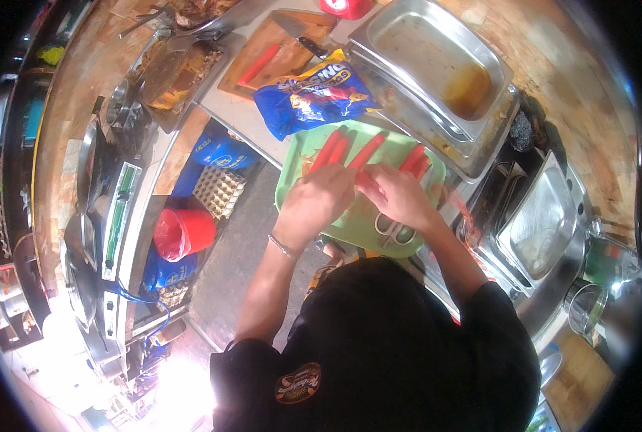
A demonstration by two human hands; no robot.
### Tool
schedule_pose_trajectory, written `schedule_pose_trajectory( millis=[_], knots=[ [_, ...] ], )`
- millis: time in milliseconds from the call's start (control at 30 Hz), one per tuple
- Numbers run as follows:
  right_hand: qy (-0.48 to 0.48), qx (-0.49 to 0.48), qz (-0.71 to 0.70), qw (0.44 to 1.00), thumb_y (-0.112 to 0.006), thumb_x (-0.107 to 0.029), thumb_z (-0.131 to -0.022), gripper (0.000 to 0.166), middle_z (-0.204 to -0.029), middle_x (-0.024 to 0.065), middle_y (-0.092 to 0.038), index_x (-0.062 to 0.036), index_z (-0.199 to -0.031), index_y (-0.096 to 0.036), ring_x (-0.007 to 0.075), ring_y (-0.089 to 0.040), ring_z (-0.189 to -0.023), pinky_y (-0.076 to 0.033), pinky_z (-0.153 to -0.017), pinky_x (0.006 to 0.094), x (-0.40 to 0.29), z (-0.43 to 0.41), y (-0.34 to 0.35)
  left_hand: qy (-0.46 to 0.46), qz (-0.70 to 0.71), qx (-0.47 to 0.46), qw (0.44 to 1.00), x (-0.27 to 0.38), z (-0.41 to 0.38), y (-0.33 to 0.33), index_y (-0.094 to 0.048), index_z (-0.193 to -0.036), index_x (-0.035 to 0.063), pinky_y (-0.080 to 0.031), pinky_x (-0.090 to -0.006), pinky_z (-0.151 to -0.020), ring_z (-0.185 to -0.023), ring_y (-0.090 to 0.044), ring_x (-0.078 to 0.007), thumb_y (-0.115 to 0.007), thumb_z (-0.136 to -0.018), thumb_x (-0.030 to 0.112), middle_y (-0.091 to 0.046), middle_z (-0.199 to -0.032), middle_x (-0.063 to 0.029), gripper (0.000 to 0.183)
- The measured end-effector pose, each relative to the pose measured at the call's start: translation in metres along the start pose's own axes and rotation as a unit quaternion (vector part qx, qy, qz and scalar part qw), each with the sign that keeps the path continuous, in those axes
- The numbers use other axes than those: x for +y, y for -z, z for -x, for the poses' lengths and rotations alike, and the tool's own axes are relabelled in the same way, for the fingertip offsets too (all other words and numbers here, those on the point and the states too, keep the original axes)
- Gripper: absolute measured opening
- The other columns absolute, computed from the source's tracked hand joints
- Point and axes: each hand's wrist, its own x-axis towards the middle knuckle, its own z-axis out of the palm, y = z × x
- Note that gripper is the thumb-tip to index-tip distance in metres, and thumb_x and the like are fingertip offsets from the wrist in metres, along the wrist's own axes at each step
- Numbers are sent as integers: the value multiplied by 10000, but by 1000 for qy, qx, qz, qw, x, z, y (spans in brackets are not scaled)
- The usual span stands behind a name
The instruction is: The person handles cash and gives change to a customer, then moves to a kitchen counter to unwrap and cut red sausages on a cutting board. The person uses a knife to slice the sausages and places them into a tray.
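Both hands are over a light green plastic tray (pixel 348 232). My left hand (pixel 323 191) is curled at one end of a red hot dog (pixel 368 150), which slants up between the hands. My right hand (pixel 388 189) is at the lower end of the same hot dog, fingertips bent together; what exactly its fingers hold is hidden. More red hot dogs (pixel 333 148) lie at the tray's upper left, and others (pixel 415 161) at its right. Scissors with pale handles (pixel 394 230) rest at the tray's lower right, beside my right wrist. A blue hot dog package (pixel 315 97) lies against the tray's far edge.
Beyond the package, a wooden cutting board (pixel 234 81) holds a knife (pixel 313 47) and one red hot dog (pixel 260 65). Stacked steel pans (pixel 407 43) stand at the upper right, more pans (pixel 542 227) at the right. A red bucket (pixel 191 232) and egg trays (pixel 218 191) sit low at the left.
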Motion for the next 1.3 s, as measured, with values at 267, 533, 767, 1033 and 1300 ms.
schedule_pose_trajectory(
  millis=[267, 533, 767, 1033, 1300],
  knots=[
    [7, 6, 15, 1000, -677, -214, -868, 261, -857, 132, -616, -88, -1074, -579, 361, -637, -736, -506, -598, 439, -6, -1, -2, 281, 196, 19, 939, 0, 6, -16, -648, -949, -5, -537, -328, -593, -650, -667, -240, -639, -843, 60, -654, -771, -137, 125],
    [7, 14, 30, 999, -694, -222, -838, 257, -852, 125, -605, -69, -997, -561, 345, -642, -681, -517, -567, 441, 0, 1, -6, 179, 57, -7, 982, 6, 1, -2, -645, -933, -23, -509, -277, -556, -593, -633, -119, -596, -905, 94, -682, -743, -115, 129],
    [-39, 32, 78, 996, -720, -214, -806, 277, -910, 126, -602, -55, -983, -579, 330, -641, -645, -520, -541, 408, -3, 9, -17, 448, 561, -35, 695, -18, 6, -26, -647, -902, -7, -415, -230, -472, -552, -569, -81, -571, -930, 120, -641, -703, -20, 150],
    [-1, -9, -23, 1000, -684, -72, -737, 95, -737, 154, -631, 1, -790, -655, 277, -656, -626, -496, -559, 345, -38, -25, 71, 237, 278, -4, 931, 28, -22, -24, -650, -915, -31, -476, -271, -549, -611, -619, -108, -593, -890, 75, -673, -775, -90, 123],
    [-28, -5, -30, 999, -665, -78, -725, 102, -676, 152, -627, 8, -739, -613, 311, -633, -621, -493, -584, 380, -23, -25, 73, 316, 407, 31, 856, 22, -23, -60, -654, -856, -62, -509, -276, -633, -692, -624, -93, -615, -848, 51, -710, -953, -134, 120]
  ],
)
